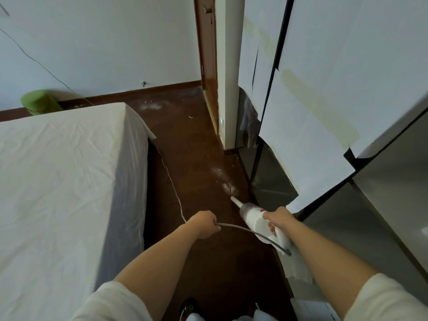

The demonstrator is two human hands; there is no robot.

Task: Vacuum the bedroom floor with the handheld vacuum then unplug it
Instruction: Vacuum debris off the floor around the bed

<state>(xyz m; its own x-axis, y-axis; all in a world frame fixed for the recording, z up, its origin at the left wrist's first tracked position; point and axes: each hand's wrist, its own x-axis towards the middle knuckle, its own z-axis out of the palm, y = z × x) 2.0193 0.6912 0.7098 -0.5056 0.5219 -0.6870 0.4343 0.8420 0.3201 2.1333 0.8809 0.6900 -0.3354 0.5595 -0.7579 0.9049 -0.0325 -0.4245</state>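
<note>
My right hand (279, 220) grips the handle of a white handheld vacuum (256, 218). Its narrow nozzle points forward and down at a patch of white dust (228, 187) on the dark wooden floor (196, 158). My left hand (203, 223) is curled round the vacuum's grey power cord (243, 228), which loops from the back of the vacuum to that hand. From there the cord runs forward along the floor beside the bed. More white dust (151, 105) lies near the far wall.
A bed with a white sheet (64, 181) fills the left side. On the right stand wardrobe doors covered with white paper (324, 112). A brown door frame (208, 66) and white pillar lie ahead. A green object (38, 101) sits behind the bed. The floor strip between is narrow.
</note>
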